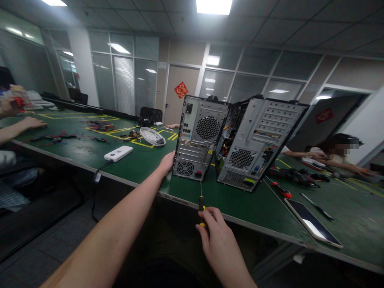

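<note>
- We have a big green surface (168,190), and its near edge runs right in front of us.
- Our right computer box (264,132) stands a little back from that edge, with green showing in front.
- Our left computer box (193,154) stands beside it; the gap between them is thin, wider near the bottom.
- Our right hand (217,232) is out past the edge, fingers pinching the screwdriver handle.
- Our left hand (168,163) touches the left box's side; its fingers are mostly hidden, so we cannot tell how they bend.
- A phone (313,222) lies at the right, just beside the edge.
- A white power bank (119,153) sits at the left, its cord hanging over the edge.
- Our yellow and black screwdriver (201,203) points at the left box's bottom; we cannot tell if it touches.
</note>
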### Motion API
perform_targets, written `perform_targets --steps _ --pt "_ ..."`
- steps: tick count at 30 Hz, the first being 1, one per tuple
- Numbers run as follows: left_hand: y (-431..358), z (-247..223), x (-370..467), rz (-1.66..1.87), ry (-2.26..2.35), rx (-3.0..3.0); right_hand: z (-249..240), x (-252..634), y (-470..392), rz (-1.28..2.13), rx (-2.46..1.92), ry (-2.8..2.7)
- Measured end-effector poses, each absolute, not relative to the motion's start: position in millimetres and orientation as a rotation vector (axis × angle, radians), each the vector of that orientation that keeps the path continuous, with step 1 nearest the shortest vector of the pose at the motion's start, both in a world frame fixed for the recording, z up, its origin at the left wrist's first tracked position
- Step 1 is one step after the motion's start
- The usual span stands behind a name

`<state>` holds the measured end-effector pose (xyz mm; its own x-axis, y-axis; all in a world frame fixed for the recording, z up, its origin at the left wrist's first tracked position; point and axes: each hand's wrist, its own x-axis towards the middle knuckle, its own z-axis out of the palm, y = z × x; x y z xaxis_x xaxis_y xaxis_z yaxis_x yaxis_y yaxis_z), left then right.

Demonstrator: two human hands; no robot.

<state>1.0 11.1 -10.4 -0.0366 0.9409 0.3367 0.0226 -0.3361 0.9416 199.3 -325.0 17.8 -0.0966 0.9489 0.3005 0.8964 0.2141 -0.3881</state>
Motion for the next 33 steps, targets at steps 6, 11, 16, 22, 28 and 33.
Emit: perform_targets --steps 6,11,16,22,28,33 --pt "9.6 -9.1 1.2 1.473 1.062 1.434 19.3 199.6 -325.0 0.165 -1.706 -1.994" --pt "8.5 -8.5 2.0 1.476 1.069 1.416 15.7 200.8 -325.1 0.115 -1.668 -1.977" --pt "5.2 -6.6 2.4 1.481 1.058 1.408 12.6 200.1 -324.5 0.082 -1.67 -1.961" --pt "3.0 -4.6 1.8 1.498 1.044 1.444 14.2 199.0 -322.6 -0.023 -1.657 -1.998" --pt "4.1 -5.3 1.3 1.49 1.043 1.443 9.9 200.1 -322.0 -0.053 -1.638 -2.098" --pt "1.5 -3.7 1.8 1.497 1.039 1.423 10.3 200.9 -324.4 -0.073 -1.665 -2.103"
